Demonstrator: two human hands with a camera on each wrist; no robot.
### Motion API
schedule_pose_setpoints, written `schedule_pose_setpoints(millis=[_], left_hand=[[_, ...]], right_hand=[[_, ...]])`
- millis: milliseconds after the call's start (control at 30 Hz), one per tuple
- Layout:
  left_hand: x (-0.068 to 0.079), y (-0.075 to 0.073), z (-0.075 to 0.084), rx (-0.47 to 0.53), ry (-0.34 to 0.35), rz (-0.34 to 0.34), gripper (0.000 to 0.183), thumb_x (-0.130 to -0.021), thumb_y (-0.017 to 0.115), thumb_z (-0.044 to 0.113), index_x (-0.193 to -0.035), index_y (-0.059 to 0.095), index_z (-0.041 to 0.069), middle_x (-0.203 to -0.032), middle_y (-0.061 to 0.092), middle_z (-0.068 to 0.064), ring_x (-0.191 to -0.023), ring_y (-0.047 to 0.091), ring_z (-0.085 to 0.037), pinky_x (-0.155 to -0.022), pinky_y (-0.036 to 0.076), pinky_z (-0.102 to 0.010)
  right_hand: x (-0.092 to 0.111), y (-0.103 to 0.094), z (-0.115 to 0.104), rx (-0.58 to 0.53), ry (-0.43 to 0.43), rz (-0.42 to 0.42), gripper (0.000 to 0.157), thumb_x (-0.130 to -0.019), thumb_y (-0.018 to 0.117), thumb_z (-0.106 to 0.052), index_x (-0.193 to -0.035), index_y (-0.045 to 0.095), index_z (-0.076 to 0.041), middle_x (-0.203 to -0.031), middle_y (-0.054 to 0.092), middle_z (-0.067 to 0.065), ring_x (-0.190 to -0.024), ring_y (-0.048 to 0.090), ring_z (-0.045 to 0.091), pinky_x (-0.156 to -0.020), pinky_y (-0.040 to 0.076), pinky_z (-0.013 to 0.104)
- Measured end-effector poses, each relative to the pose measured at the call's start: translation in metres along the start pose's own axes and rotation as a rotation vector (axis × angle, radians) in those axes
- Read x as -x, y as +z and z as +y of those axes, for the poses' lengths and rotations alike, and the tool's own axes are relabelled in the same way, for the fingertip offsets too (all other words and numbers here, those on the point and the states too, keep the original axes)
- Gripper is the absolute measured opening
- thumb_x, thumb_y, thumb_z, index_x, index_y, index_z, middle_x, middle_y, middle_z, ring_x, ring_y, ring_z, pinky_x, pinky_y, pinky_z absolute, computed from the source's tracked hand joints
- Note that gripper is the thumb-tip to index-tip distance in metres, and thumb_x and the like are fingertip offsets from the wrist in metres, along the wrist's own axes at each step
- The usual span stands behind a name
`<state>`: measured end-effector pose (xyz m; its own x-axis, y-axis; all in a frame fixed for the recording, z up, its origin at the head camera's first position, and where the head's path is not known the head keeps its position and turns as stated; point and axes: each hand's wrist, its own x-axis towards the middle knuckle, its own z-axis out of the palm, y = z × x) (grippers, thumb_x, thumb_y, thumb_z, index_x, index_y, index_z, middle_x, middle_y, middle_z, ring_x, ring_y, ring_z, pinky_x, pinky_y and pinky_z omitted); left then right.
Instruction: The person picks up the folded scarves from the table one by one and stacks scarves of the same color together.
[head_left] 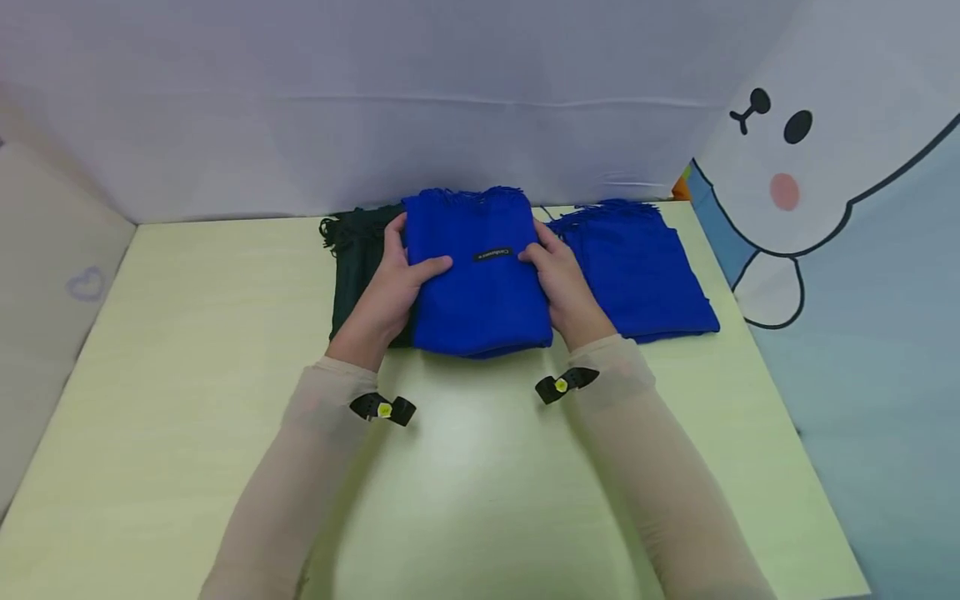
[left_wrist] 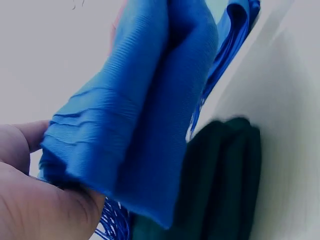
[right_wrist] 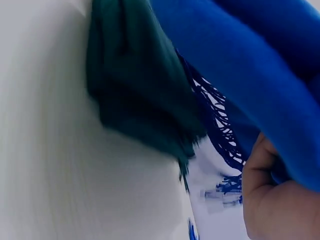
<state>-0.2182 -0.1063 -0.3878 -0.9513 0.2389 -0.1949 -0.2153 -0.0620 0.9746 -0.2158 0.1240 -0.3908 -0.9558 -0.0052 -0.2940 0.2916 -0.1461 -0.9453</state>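
Note:
Both hands hold a folded blue scarf (head_left: 480, 292) above the table, one at each side edge. It carries a small black label, and its fringe points to the back wall. My left hand (head_left: 390, 287) grips the left edge with the thumb on top and fingers beneath. On the opposite edge, my right hand (head_left: 558, 279) pinches in the same way. A dark green fringed scarf (head_left: 356, 279) lies folded on the table, partly hidden behind the left hand and held scarf. The left wrist view shows the thick folds of the held scarf (left_wrist: 115, 110).
To the right, a second folded blue scarf (head_left: 645, 275) with fringe lies on the pale table (head_left: 225, 350). A white cloth wall (head_left: 420, 108) rises along the table's back edge. The right edge borders a panel with a cartoon print (head_left: 862, 333).

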Motion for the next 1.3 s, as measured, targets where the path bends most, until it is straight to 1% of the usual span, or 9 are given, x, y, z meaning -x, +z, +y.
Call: schedule_pose_setpoints(millis=[100, 200, 367, 500, 700, 767, 967, 1133, 1300], left_hand=[[-0.005, 0.014, 0.001, 0.021, -0.003, -0.046, 0.086, -0.097, 0.067, 0.023, -0.156, 0.006, 0.037, -0.157, 0.031, -0.003, -0.141, 0.037, -0.031, -0.111, 0.034, -0.059], [-0.009, 0.028, 0.001, 0.032, 0.005, -0.101, 0.082, -0.098, 0.064, 0.021, -0.158, 0.008, 0.035, -0.158, 0.033, 0.001, -0.141, 0.037, -0.027, -0.112, 0.033, -0.057], [-0.019, 0.052, -0.002, 0.0, -0.001, -0.164, 0.081, -0.1, 0.061, 0.018, -0.16, 0.009, 0.032, -0.163, 0.024, 0.007, -0.148, 0.027, -0.022, -0.115, 0.029, -0.055], [-0.027, 0.068, -0.005, -0.022, -0.032, -0.178, 0.083, -0.099, 0.062, 0.015, -0.16, 0.009, 0.034, -0.165, 0.017, 0.008, -0.151, 0.02, -0.022, -0.114, 0.03, -0.056], [-0.039, 0.088, -0.014, -0.016, -0.089, -0.161, 0.085, -0.098, 0.062, 0.009, -0.161, 0.009, 0.034, -0.166, 0.014, 0.007, -0.15, 0.021, -0.023, -0.112, 0.035, -0.054], [-0.042, 0.095, -0.018, -0.017, -0.093, -0.153, 0.085, -0.098, 0.062, 0.009, -0.161, 0.01, 0.034, -0.166, 0.015, 0.006, -0.15, 0.023, -0.024, -0.111, 0.036, -0.054], [-0.052, 0.116, -0.035, -0.02, -0.08, -0.131, 0.084, -0.098, 0.063, 0.01, -0.161, 0.013, 0.033, -0.166, 0.018, 0.005, -0.151, 0.019, -0.02, -0.116, 0.031, -0.045], [-0.057, 0.127, -0.045, -0.053, -0.05, -0.105, 0.082, -0.098, 0.064, 0.011, -0.161, 0.014, 0.031, -0.164, 0.024, 0.003, -0.151, 0.019, -0.019, -0.119, 0.024, -0.04], [-0.062, 0.132, -0.053, -0.138, -0.052, -0.067, 0.084, -0.098, 0.064, 0.012, -0.161, 0.012, 0.03, -0.165, 0.02, 0.003, -0.151, 0.017, -0.02, -0.12, 0.022, -0.04]], right_hand=[[0.001, -0.018, -0.005, 0.016, 0.013, 0.036, 0.069, -0.094, 0.052, -0.006, -0.153, 0.036, -0.038, -0.158, 0.034, -0.009, -0.141, 0.038, 0.019, -0.114, 0.033, 0.042], [0.002, -0.037, -0.008, 0.041, 0.016, 0.07, 0.069, -0.094, 0.052, -0.006, -0.153, 0.037, -0.038, -0.159, 0.034, -0.009, -0.142, 0.036, 0.018, -0.116, 0.03, 0.041], [0.001, -0.067, -0.012, 0.125, -0.004, 0.139, 0.066, -0.093, 0.051, -0.006, -0.153, 0.041, -0.035, -0.159, 0.033, -0.01, -0.145, 0.029, 0.014, -0.119, 0.023, 0.039], [-0.003, -0.082, -0.012, 0.168, 0.009, 0.166, 0.065, -0.094, 0.051, -0.009, -0.153, 0.041, -0.034, -0.16, 0.032, -0.008, -0.145, 0.028, 0.016, -0.12, 0.021, 0.04], [-0.01, -0.103, -0.008, 0.218, 0.054, 0.204, 0.065, -0.094, 0.052, -0.013, -0.154, 0.039, -0.033, -0.164, 0.025, -0.005, -0.149, 0.02, 0.02, -0.121, 0.015, 0.043], [-0.012, -0.11, -0.006, 0.224, 0.065, 0.216, 0.065, -0.093, 0.053, -0.012, -0.154, 0.039, -0.032, -0.164, 0.025, -0.004, -0.15, 0.02, 0.02, -0.121, 0.014, 0.043], [-0.016, -0.134, 0.0, 0.251, 0.12, 0.251, 0.064, -0.094, 0.054, -0.014, -0.153, 0.04, -0.031, -0.163, 0.027, -0.004, -0.15, 0.018, 0.022, -0.122, 0.012, 0.045], [-0.019, -0.149, 0.003, 0.308, 0.118, 0.228, 0.063, -0.095, 0.055, -0.016, -0.155, 0.038, -0.029, -0.165, 0.023, -0.004, -0.152, 0.014, 0.022, -0.122, 0.009, 0.046], [-0.026, -0.158, 0.007, 0.362, 0.084, 0.19, 0.063, -0.097, 0.055, -0.017, -0.156, 0.036, -0.027, -0.164, 0.025, 0.0, -0.151, 0.018, 0.025, -0.122, 0.012, 0.048]])
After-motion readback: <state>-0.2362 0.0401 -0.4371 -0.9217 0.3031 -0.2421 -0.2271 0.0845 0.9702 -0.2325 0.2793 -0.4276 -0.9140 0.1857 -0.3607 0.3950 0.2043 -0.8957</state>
